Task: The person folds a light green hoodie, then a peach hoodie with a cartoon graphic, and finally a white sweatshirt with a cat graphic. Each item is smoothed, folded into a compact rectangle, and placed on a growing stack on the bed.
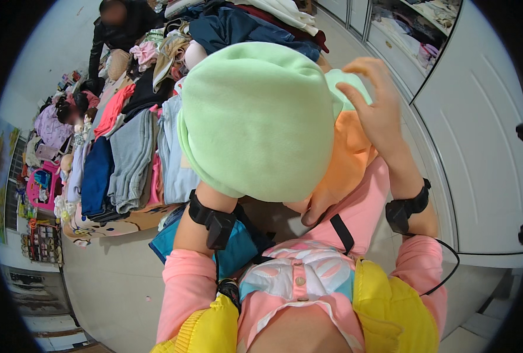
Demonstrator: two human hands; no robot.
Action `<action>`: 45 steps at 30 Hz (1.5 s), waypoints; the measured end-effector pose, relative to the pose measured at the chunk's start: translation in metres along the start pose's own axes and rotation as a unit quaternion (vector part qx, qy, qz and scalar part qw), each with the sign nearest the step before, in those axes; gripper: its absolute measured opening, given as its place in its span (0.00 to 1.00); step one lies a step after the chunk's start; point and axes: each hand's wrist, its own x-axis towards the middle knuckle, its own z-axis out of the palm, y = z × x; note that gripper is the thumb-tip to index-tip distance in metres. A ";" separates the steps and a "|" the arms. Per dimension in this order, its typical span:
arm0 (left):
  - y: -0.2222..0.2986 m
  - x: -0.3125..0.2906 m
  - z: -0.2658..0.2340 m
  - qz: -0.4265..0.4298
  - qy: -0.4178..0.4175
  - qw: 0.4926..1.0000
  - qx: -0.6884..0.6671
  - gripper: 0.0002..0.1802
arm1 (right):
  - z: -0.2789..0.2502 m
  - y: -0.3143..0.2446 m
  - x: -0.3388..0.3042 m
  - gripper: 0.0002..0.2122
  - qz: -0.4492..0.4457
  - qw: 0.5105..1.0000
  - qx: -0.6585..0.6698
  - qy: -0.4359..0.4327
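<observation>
Taking the soft pale-green fleece garment (255, 117) as the landmark: far to its left, toys and a pink plastic basket (40, 188) clutter the floor by the wall, and just left of it folded clothes, grey, blue and pink, lie in rows on a low printed mattress (120, 222), with another person in dark clothing (117, 32) crouched at the far end. The garment itself is held up close in front of the person's chest, draped like a dome over the left hand (214, 197); that hand is buried inside the fabric, so I cannot tell whether its fingers are clenched or spread. The fleece looks light, limp and not slippery, easiest taken by pinching a hem or edge. At the garment's right edge the right hand (379, 117) has loosely curled fingers touching the green cloth where an orange fabric (346, 159) hangs beneath it, with white cabinet doors (479, 129) further right
</observation>
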 end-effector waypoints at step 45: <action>-0.001 -0.049 -0.007 0.018 -0.009 1.000 -0.004 0.26 | -0.019 -0.068 0.013 0.15 -0.263 0.959 0.052 0.092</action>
